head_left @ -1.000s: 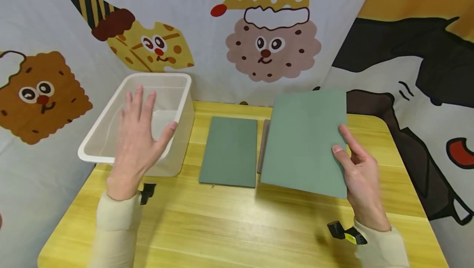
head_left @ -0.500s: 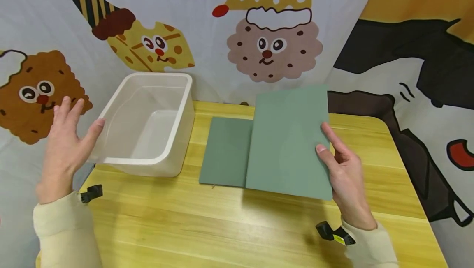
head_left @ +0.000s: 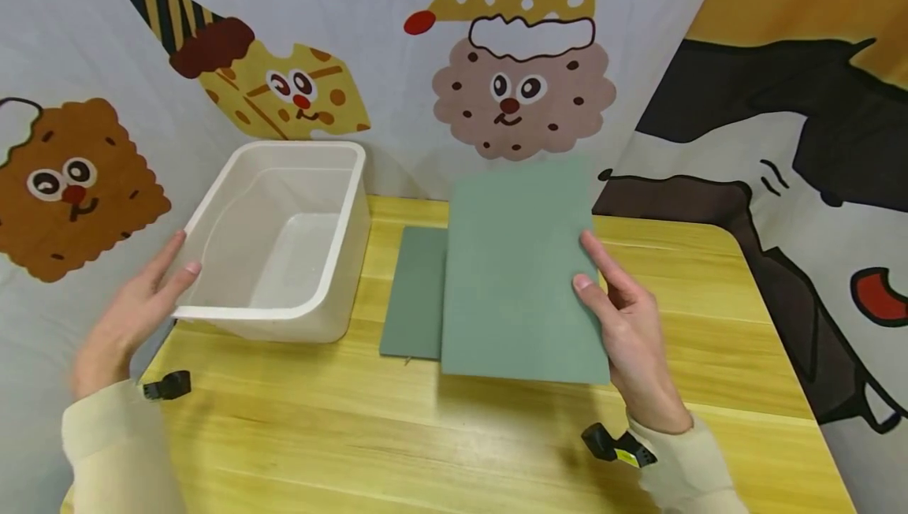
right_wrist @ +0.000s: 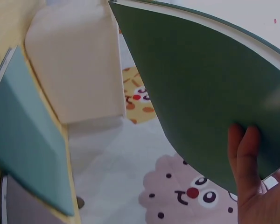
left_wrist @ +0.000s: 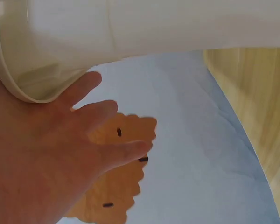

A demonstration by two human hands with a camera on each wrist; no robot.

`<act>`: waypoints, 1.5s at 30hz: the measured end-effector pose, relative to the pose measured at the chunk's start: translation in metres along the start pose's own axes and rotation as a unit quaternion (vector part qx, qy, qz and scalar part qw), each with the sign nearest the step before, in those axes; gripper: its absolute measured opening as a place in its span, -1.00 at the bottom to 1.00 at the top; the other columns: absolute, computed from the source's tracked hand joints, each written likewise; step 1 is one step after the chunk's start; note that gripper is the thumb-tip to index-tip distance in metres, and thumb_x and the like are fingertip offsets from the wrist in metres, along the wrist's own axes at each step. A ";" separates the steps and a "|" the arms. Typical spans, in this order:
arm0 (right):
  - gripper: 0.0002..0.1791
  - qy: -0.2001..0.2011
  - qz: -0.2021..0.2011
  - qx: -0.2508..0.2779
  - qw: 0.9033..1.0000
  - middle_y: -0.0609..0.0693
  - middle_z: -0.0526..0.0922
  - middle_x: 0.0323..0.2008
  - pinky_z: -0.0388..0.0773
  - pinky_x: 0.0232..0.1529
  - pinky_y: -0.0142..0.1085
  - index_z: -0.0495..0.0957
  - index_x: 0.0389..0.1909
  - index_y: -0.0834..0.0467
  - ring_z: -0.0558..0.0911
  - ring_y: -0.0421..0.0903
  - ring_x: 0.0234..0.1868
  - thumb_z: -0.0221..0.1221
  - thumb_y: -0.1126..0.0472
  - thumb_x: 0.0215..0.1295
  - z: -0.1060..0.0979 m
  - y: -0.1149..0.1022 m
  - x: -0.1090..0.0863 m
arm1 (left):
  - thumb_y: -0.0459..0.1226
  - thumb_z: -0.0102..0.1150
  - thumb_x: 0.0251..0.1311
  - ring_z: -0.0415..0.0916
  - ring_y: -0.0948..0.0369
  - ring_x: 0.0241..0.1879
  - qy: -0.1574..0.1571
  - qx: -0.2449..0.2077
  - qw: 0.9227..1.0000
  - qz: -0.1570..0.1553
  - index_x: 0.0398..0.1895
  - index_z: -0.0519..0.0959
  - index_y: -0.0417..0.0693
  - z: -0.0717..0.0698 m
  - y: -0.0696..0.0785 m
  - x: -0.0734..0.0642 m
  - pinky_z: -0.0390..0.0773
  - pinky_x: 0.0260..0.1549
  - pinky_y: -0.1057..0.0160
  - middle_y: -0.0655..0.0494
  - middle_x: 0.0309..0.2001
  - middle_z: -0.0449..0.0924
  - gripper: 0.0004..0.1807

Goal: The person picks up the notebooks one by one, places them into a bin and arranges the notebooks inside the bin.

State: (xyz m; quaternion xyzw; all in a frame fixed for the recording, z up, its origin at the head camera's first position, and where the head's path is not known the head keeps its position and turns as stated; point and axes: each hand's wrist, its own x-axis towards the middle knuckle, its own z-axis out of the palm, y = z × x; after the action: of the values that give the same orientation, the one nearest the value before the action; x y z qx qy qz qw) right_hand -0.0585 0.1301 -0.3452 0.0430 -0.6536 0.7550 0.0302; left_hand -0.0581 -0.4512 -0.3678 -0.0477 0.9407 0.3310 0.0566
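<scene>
My right hand (head_left: 634, 333) holds a green hardcover book (head_left: 521, 277) by its right edge, thumb on the near cover and fingers behind it. The book is raised and tilted above the table; its pale page edge (right_wrist: 210, 21) shows in the right wrist view. Beneath it and partly hidden lies a second green book (head_left: 414, 293). At the left, my left hand (head_left: 131, 317) is at the left rim of a white plastic bin (head_left: 284, 313), thumb over the rim. In the left wrist view, its extended fingers (left_wrist: 100, 112) spread along the outside, not curled round the wall.
A greyish-brown book (right_wrist: 21, 203) lies beside the second green book in the right wrist view. The yellow wood-grain table (head_left: 340, 435) ends at a cartoon-printed cloth (head_left: 404, 104) behind. Nothing is visible inside the bin.
My left hand has moved from above the bin out to its left rim. My right hand has carried the green book leftward, covering more of the book on the table.
</scene>
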 end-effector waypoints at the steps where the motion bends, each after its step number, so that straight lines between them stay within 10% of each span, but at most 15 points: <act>1: -0.41 0.000 -0.002 0.003 1.000 -0.08 0.20 0.60 0.62 0.10 -0.39 0.35 0.54 0.05 0.29 -0.08 0.53 0.15 0.29 0.54 0.002 0.000 0.000 | 0.10 -0.26 0.61 -0.40 -0.46 0.55 0.008 0.005 1.000 0.006 0.66 -0.40 0.46 0.004 0.002 -0.001 -0.27 0.26 -0.67 -0.12 0.67 -0.47 -0.23; 8: -0.41 -0.010 -0.040 0.011 0.999 -0.08 0.26 0.58 0.21 0.48 -0.39 0.32 0.55 0.12 0.10 -0.14 0.61 0.12 0.32 0.55 0.025 0.002 0.008 | -0.01 -0.26 0.64 -0.41 -0.27 0.61 0.063 0.029 0.995 0.067 0.71 -0.27 0.04 0.025 0.019 -0.007 -0.36 0.45 -0.43 -0.05 0.68 -0.40 -0.24; 27: -0.41 -0.102 -0.070 0.132 0.983 -0.25 0.27 0.55 0.06 0.57 -0.20 0.28 0.57 0.08 0.09 -0.33 0.58 0.08 0.30 0.58 0.168 0.013 0.061 | -0.03 -0.33 0.67 -0.35 -0.13 0.64 0.118 -0.006 0.990 0.080 0.70 -0.14 0.13 0.041 0.023 -0.013 -0.34 0.50 -0.35 0.11 0.68 -0.28 -0.35; 40: -0.38 -0.112 -0.035 0.038 0.992 -0.37 0.27 0.52 0.26 0.43 -0.32 0.29 0.58 -0.10 0.36 -0.37 0.41 0.05 0.27 0.56 0.229 0.023 0.086 | -0.07 -0.32 0.68 -0.25 0.00 0.65 0.148 -0.002 0.984 0.102 0.69 -0.04 0.17 0.043 0.018 -0.013 -0.26 0.55 -0.23 0.11 0.67 -0.15 -0.40; 45: -0.34 -0.131 -0.022 -0.029 0.991 -0.23 0.27 0.55 0.53 0.05 -0.30 0.27 0.59 -0.11 0.30 -0.25 0.47 0.06 0.30 0.52 0.247 0.028 0.089 | -0.06 -0.33 0.68 -0.25 0.08 0.65 0.145 -0.001 0.984 0.099 0.69 -0.04 0.21 0.044 0.018 -0.012 -0.26 0.55 -0.22 0.23 0.66 -0.16 -0.40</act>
State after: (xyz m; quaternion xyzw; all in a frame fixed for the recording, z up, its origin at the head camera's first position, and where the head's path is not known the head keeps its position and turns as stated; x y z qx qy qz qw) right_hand -0.1439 -0.1194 -0.3288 0.1553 -0.6723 0.7229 -0.0375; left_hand -0.0449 -0.4088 -0.3887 -0.0021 0.9388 0.3252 -0.1135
